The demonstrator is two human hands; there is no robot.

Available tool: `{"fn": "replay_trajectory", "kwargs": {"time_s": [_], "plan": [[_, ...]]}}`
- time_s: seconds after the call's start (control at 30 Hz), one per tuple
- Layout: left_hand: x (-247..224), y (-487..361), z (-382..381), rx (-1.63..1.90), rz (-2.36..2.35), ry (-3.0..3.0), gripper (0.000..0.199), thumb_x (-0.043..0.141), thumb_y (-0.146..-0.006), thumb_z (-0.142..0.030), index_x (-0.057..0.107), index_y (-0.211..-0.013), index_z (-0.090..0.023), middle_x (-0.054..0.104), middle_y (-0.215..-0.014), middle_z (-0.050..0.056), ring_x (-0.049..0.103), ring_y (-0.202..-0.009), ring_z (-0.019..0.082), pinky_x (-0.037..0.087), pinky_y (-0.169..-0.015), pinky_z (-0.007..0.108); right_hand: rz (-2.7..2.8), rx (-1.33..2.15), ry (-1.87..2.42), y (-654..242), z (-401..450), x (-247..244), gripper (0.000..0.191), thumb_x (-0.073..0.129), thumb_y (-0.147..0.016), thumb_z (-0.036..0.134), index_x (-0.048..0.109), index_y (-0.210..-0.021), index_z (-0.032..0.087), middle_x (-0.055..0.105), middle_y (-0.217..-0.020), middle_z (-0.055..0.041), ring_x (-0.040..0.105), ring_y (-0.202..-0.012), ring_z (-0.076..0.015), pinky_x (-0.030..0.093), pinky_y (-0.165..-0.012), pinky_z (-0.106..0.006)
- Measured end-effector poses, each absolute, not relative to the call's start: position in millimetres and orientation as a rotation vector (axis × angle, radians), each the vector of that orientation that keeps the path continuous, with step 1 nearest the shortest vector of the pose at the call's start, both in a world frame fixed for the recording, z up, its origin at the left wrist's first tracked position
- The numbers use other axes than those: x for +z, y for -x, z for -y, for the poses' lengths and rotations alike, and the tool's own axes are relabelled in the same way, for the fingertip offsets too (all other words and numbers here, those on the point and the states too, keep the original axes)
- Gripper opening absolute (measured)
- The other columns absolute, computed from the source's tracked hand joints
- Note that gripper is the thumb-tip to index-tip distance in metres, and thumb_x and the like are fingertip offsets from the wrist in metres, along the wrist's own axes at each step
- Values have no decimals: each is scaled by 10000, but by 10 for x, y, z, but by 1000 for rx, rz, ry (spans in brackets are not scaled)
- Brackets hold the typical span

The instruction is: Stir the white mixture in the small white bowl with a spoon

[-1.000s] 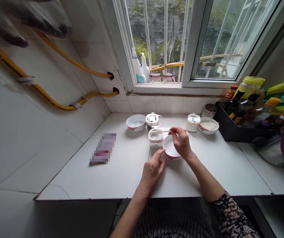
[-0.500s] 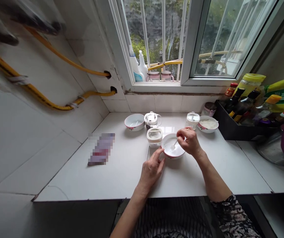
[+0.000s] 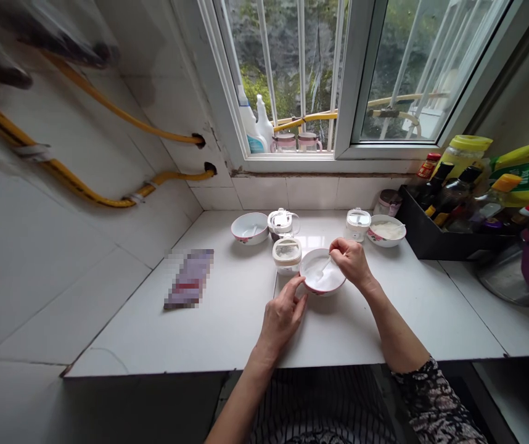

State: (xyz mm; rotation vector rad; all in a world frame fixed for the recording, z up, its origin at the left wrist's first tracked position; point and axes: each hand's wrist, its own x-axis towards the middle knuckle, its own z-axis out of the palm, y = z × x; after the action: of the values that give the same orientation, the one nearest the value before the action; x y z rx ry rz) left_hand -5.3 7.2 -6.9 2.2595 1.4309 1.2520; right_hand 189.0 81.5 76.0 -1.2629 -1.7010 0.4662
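Note:
A white bowl (image 3: 333,290) with a red patterned outside stands on the counter in front of me, with white contents inside. My left hand (image 3: 279,322) steadies it, thumb and fingers closed against its left rim and side. Above the bowl's right edge, my right hand (image 3: 352,264) pinches the handle of a small white spoon (image 3: 324,267), whose head is down in the bowl. Touching or close to the bowl's left side is a lidded clear jar (image 3: 287,261). Behind it stands another lidded jar (image 3: 281,222) with a dark lower part.
Further left are a second bowl (image 3: 250,228) and a blurred purplish packet (image 3: 189,279). At back right stand a lidded jar (image 3: 357,224) and a bowl of white food (image 3: 386,234). A black box of bottles (image 3: 454,243) and a metal pot (image 3: 507,277) border the counter's right side.
The spoon and my right hand have shifted very slightly in the bowl. My left hand stays at the rim. The whole view has moved a little.

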Motion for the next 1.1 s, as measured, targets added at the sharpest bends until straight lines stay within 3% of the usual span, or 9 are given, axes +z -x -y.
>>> {"fn": "replay_trajectory", "kwargs": {"time_s": [0.2,0.53,0.77,0.83,0.97,1.1], "plan": [[-64,50,-68,1254,-1441,-2259,425,591,-883,-105,518,-1281,-239,733,-1065,44,689,-648,122,546,-634,223,1496,669,1297,-1904,-827,770,134,461,-645,251,565,-567,215,501,-458,32,448,-467,-131,359,-517,-257],[-47,59,-60,1230,-1441,-2252,415,579,-893,-119,518,-1287,-238,736,-1049,42,691,-646,124,557,-663,237,1524,564,1417,-1934,-863,721,143,456,-667,250,561,-573,225,543,-488,16,500,-515,-155,380,-548,-266],[-44,51,-61,1229,-1429,-2231,412,563,-894,-116,519,-1284,-243,728,-1101,51,682,-631,116,557,-654,238,1910,334,1242,-1828,-825,694,159,450,-700,177,543,-576,216,615,-567,13,502,-554,-129,419,-836,-315],[-51,53,-64,1223,-1437,-2236,420,567,-891,-117,516,-1289,-243,727,-1107,56,685,-639,122,559,-657,243,1917,385,1236,-1810,-815,691,155,452,-693,176,539,-572,216,596,-551,16,499,-547,-129,425,-790,-299],[-64,54,-69,1230,-1444,-2246,415,574,-891,-117,520,-1285,-238,731,-1089,54,688,-641,121,554,-648,235,1697,622,1264,-1856,-824,712,136,450,-658,220,560,-577,216,518,-479,30,462,-488,-132,377,-561,-261],[-58,48,-69,1237,-1447,-2263,415,578,-887,-111,523,-1279,-235,735,-1061,48,686,-637,119,552,-644,230,1483,811,1244,-1911,-871,713,141,462,-618,267,580,-566,208,493,-434,40,443,-447,-124,347,-495,-249]]}}
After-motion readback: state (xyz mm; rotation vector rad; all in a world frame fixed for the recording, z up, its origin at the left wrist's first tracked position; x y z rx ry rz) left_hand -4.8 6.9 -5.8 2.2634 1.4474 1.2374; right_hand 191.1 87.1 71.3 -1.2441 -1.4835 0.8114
